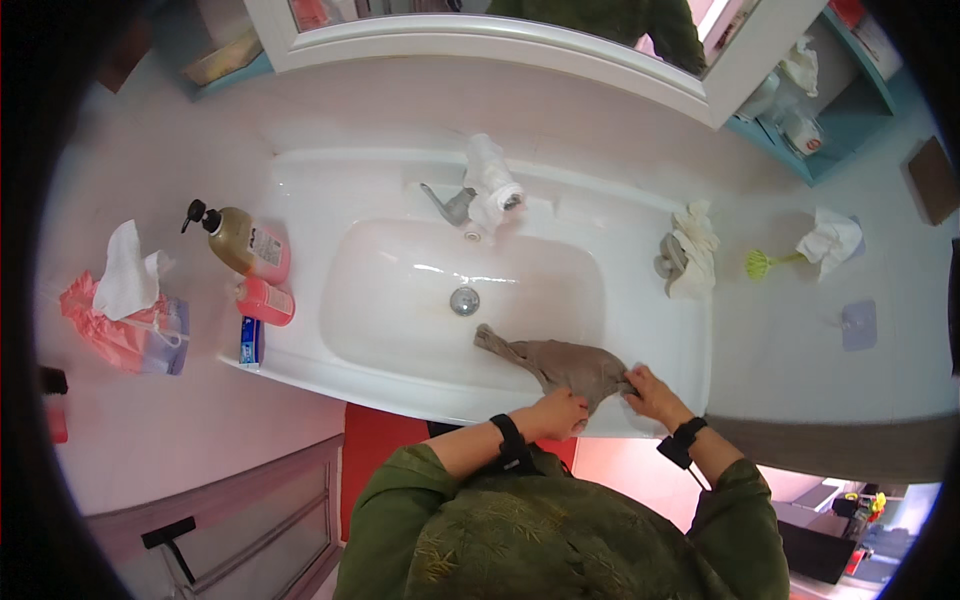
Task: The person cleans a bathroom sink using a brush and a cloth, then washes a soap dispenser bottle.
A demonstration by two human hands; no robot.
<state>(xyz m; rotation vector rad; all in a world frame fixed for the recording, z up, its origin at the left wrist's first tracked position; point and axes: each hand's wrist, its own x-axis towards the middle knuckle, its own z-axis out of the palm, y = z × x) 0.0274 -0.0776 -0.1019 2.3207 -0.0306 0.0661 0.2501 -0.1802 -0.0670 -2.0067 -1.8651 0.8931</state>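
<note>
We are gripping the brown cloth (565,362) with both our left hand (556,414) and right hand (652,390) over the sink's (640,300) front rim, best wringing it firmly above the basin.

I stood before a white sink (300,345) set against a pale pink wall (150,440). Above it hung a white-framed mirror (480,40), with teal shelves (850,120) to its right.
</note>
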